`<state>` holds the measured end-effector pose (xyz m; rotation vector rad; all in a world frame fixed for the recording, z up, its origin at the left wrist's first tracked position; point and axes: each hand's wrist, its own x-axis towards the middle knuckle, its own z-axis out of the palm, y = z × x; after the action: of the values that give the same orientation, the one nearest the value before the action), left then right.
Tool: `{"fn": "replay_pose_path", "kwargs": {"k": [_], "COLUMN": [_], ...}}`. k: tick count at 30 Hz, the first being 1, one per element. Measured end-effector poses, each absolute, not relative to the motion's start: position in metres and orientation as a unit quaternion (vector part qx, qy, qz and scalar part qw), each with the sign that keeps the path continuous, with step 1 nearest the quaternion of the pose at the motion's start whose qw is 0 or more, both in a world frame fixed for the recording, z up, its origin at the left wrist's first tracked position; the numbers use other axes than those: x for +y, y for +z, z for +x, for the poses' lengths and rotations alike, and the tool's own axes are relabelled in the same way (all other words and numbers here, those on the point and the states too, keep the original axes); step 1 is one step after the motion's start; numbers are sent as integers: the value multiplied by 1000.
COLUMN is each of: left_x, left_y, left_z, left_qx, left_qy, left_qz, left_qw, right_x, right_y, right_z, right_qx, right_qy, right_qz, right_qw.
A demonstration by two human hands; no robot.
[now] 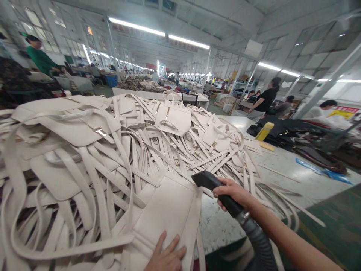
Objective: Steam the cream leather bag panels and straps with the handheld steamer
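Observation:
My right hand [231, 192] grips a black nozzle [207, 180] on a grey ribbed hose [259, 244], its mouth at the right edge of a cream bag [166, 210] lying flat in front of me. My left hand [166, 258] presses flat on the near edge of that bag, fingers spread. A big heap of cream bags and straps [113, 150] covers the table behind it, with gold buckles [99, 131] showing here and there.
The white worktable [279, 177] runs to the right, bearing dark bags [307, 150], a yellow object [264, 131] and a blue strip [324, 171]. People work at benches on the right [265, 99] and far left [39, 58]. A green floor [338, 222] lies at lower right.

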<state>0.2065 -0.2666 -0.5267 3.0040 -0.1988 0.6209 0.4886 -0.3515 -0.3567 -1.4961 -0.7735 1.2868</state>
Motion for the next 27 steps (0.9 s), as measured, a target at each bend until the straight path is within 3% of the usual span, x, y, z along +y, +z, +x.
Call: {"fn": "replay_pose_path", "kwargs": {"k": [5, 10, 15, 21, 27], "left_x": [-267, -268, -268, -268, -274], "left_y": [-530, -523, -519, -519, -509], "left_z": [207, 208, 208, 207, 217], "left_qx": [-69, -69, -63, -75, -58], "left_qy": [203, 212, 226, 209, 220], "left_qz": [976, 974, 972, 975, 973], "left_qw": [41, 45, 21, 24, 38], "right_x": [-382, -346, -361, -417, -392], "right_y": [-380, -411, -402, -414, -423], "right_z": [461, 461, 471, 447, 449], "right_qx": [-287, -268, -268, -247, -247], "right_qy": [572, 520, 494, 541, 520], "right_qz": [-604, -610, -598, -584, -604], "right_qw": [475, 534, 572, 553, 551]}}
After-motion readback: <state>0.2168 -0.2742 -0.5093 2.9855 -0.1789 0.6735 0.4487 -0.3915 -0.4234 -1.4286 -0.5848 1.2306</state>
